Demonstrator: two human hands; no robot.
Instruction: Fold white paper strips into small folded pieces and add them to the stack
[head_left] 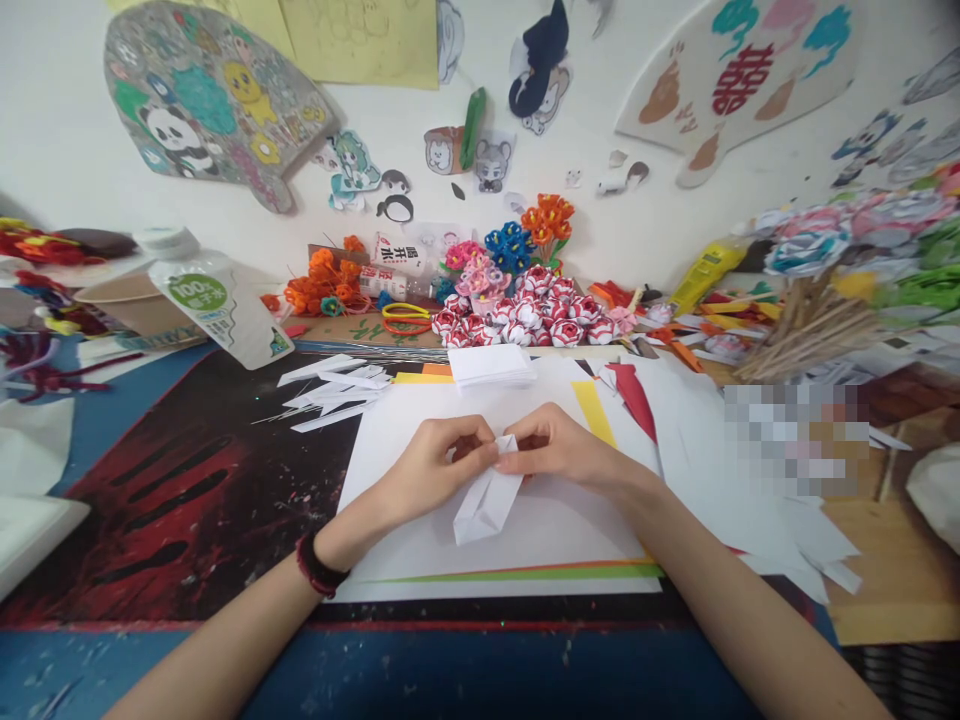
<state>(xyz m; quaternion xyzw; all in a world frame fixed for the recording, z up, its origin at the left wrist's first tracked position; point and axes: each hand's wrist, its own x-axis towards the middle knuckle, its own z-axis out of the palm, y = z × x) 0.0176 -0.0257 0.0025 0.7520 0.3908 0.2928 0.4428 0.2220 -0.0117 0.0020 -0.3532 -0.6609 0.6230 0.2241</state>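
A narrow piece of folded white paper, with creases and a pocket-like lower end, hangs between my two hands above a stack of paper sheets. My left hand pinches its upper left edge between thumb and fingers. On the other side, my right hand grips the upper right edge with thumb and forefinger. Both sets of fingertips almost meet near the top of the piece. Just beyond the hands lies a small pile of white paper rectangles. A dark band circles the left wrist.
Folded white strips lie left of the stack on a black and red mat. Behind are red and white paper flowers, orange-handled scissors, a white bottle and a yellow utility knife. White paper scraps spread at right.
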